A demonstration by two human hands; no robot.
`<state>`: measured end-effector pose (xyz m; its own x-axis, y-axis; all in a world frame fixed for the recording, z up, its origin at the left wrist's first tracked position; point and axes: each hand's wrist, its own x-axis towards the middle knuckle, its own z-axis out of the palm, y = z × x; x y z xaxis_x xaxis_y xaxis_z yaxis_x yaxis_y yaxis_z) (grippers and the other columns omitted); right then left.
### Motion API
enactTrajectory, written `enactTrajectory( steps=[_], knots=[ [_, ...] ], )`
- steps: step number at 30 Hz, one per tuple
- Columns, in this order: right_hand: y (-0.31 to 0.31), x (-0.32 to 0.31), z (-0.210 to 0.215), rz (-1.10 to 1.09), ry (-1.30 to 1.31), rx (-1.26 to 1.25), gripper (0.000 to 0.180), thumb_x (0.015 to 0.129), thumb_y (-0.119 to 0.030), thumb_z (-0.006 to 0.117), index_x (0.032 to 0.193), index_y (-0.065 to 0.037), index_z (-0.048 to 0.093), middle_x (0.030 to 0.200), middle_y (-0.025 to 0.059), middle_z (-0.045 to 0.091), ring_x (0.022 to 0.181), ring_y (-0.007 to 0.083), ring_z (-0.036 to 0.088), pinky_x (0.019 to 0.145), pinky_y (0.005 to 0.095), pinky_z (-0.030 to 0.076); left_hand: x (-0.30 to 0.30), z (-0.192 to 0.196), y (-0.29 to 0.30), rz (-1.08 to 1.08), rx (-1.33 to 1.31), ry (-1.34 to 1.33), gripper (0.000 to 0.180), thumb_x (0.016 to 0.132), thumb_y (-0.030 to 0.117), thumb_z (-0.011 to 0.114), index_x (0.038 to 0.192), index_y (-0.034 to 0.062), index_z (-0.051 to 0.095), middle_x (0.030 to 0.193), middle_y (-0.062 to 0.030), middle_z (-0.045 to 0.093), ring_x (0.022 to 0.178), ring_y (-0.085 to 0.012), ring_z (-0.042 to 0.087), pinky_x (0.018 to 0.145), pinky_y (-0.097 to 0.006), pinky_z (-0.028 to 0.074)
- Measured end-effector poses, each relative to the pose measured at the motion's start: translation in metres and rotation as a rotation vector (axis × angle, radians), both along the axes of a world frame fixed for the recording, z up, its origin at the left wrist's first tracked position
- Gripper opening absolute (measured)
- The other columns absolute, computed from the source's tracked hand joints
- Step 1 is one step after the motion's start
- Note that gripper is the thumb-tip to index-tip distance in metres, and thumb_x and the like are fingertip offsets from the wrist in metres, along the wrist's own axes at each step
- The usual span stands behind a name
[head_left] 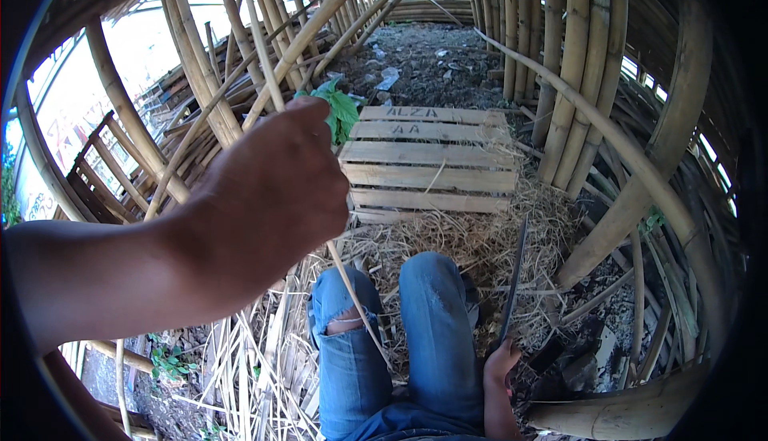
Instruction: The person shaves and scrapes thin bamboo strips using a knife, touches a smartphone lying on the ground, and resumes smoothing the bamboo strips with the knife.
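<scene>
My left hand (280, 177) is raised close to the camera, its fingers closed round a long thin bamboo strip (358, 301). The strip slants past the fist, and its lower end hangs over my left knee. Low beside my right thigh, my right hand (501, 361) grips a long dark-bladed knife (514, 281), the blade pointing up and away from me. Its handle is mostly hidden in the fingers. Blade and strip are apart. My blue jeans (436, 313) show between the hands, torn at the left knee.
A slatted wooden crate (432, 155) lies ahead of my knees amid curly bamboo shavings (480, 241). Split strips (256, 369) are heaped at left. Bamboo poles (572, 73) stand on both sides, and one long pole (616, 133) slants across the right. Green leaves (342, 113) rise behind my left fist.
</scene>
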<state>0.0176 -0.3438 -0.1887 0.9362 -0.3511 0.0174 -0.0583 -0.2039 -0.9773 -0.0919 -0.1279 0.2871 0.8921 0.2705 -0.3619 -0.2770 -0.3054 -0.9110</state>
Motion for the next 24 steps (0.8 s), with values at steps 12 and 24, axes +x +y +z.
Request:
enactTrajectory(
  steps=[12, 24],
  knots=[
    [-0.012, 0.008, -0.020, 0.075, 0.048, -0.057, 0.037, 0.082, -0.021, 0.045, 0.069, 0.013, 0.051, 0.063, 0.0265, 0.052, 0.057, 0.0355, 0.049, 0.055, 0.0460, 0.032, -0.003, 0.013, -0.052, 0.386, 0.044, 0.230, 0.016, 0.086, 0.011, 0.057, 0.072, 0.0030, 0.061, 0.069, -0.0034, 0.053, 0.075, -0.0155, 0.050, 0.088, -0.033, 0.037],
    [-0.019, 0.005, -0.016, 0.138, 0.122, -0.055, 0.041, 0.086, -0.027, 0.047, 0.081, 0.012, 0.058, 0.065, 0.0173, 0.057, 0.063, 0.0250, 0.049, 0.061, 0.0394, 0.039, -0.051, -0.114, -0.012, -0.080, 0.148, 0.216, 0.017, 0.081, 0.006, 0.057, 0.094, -0.0006, 0.064, 0.081, -0.0116, 0.057, 0.085, -0.0241, 0.052, 0.087, -0.042, 0.041]
  ],
)
